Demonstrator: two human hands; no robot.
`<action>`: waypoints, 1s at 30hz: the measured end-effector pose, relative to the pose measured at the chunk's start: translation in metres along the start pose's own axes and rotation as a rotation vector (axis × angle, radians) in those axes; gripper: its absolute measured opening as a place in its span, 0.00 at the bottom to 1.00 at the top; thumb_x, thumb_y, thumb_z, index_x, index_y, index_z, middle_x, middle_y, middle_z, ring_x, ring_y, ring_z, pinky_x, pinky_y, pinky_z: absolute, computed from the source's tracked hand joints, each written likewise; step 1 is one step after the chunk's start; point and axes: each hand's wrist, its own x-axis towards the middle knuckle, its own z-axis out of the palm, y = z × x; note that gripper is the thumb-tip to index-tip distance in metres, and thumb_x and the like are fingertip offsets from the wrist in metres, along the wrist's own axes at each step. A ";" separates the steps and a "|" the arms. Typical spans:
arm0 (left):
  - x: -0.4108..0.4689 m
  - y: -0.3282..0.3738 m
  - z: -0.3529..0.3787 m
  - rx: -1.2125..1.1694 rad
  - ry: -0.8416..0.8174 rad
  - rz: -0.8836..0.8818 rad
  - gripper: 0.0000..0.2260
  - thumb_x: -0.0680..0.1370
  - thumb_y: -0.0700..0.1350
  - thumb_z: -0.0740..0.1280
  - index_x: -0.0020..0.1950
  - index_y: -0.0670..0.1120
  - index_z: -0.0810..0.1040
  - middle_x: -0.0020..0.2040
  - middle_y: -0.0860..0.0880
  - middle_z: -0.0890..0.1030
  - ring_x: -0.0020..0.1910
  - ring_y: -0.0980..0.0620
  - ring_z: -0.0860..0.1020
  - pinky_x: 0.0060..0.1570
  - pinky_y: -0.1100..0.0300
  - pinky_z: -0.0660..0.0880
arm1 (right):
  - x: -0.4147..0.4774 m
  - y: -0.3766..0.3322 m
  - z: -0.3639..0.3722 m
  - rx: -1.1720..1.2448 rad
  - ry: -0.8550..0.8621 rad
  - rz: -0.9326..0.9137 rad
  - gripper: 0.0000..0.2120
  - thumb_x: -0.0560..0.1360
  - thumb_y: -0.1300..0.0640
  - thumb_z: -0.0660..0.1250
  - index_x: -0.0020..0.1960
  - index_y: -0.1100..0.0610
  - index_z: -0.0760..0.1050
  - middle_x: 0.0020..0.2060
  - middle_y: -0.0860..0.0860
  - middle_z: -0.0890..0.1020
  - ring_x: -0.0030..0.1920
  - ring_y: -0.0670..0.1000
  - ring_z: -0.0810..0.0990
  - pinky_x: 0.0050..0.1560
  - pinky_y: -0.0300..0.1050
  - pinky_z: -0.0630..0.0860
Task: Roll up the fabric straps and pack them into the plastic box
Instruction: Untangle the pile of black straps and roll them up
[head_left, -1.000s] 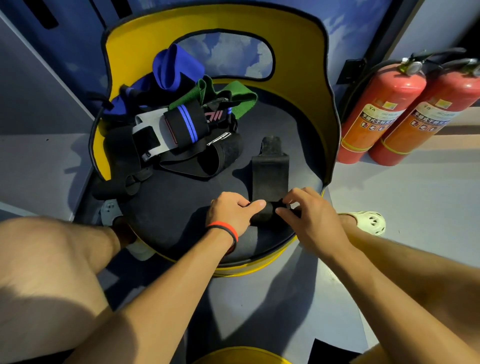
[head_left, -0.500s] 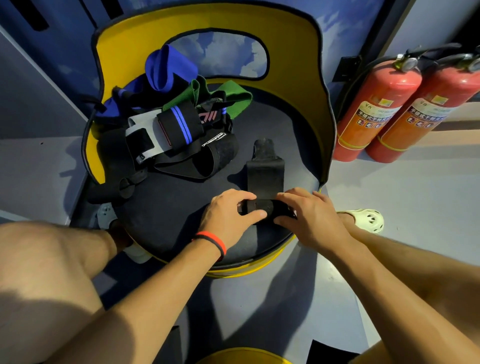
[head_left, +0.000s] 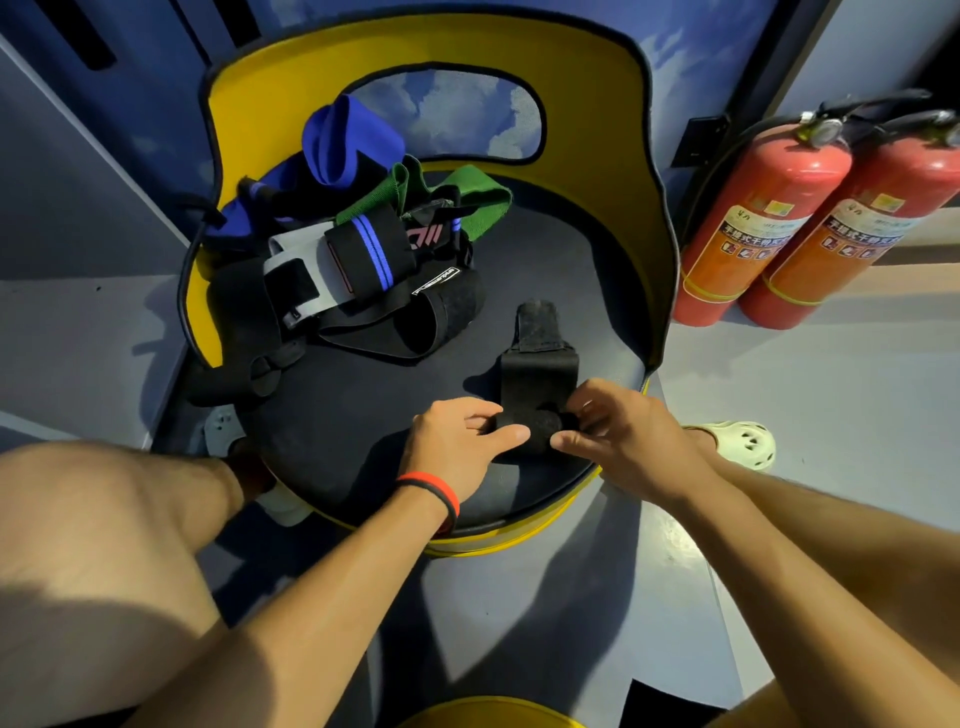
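Rolling is the step in hand. Nearest the camera, the left hand (head_left: 457, 449) and right hand (head_left: 628, 436) meet over the front of the seat (head_left: 363, 415). Their fingers are clamped on the two ends of a tight roll (head_left: 524, 426) made from the near end of a black strap (head_left: 537, 371). The thumbs press in from the near side. The rest of the strap lies flat on the seat beyond the roll, ending in a narrower tab.

The next move likely calls for turning the roll away over the short flat length while keeping it tight and square, so the tab can close it. Farther back, the pile (head_left: 358, 265) of loose straps waits its turn. No box is in view, so packing looks some way off.

Compared with a second ago, the roll is thicker and the flat length shorter. Both hands have kept their hold on the ends.
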 end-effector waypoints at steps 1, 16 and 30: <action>0.002 0.001 0.000 -0.002 0.006 -0.002 0.17 0.70 0.52 0.80 0.57 0.51 0.85 0.48 0.55 0.84 0.46 0.63 0.80 0.41 0.75 0.71 | 0.000 0.000 0.002 -0.018 0.029 -0.005 0.14 0.73 0.45 0.77 0.53 0.49 0.78 0.45 0.46 0.84 0.45 0.51 0.82 0.47 0.53 0.81; 0.027 0.015 -0.004 0.095 -0.075 -0.037 0.23 0.72 0.64 0.73 0.40 0.42 0.84 0.34 0.47 0.83 0.39 0.47 0.82 0.43 0.55 0.78 | -0.011 -0.017 0.034 -0.600 0.337 -0.284 0.19 0.71 0.54 0.75 0.59 0.51 0.74 0.51 0.49 0.78 0.52 0.56 0.78 0.75 0.61 0.60; 0.083 0.061 -0.004 -0.285 -0.189 -0.124 0.18 0.74 0.32 0.71 0.58 0.51 0.84 0.53 0.43 0.83 0.45 0.49 0.77 0.50 0.62 0.77 | -0.007 -0.014 0.029 -0.542 0.353 -0.258 0.23 0.68 0.51 0.80 0.60 0.51 0.78 0.52 0.48 0.83 0.54 0.55 0.81 0.75 0.60 0.60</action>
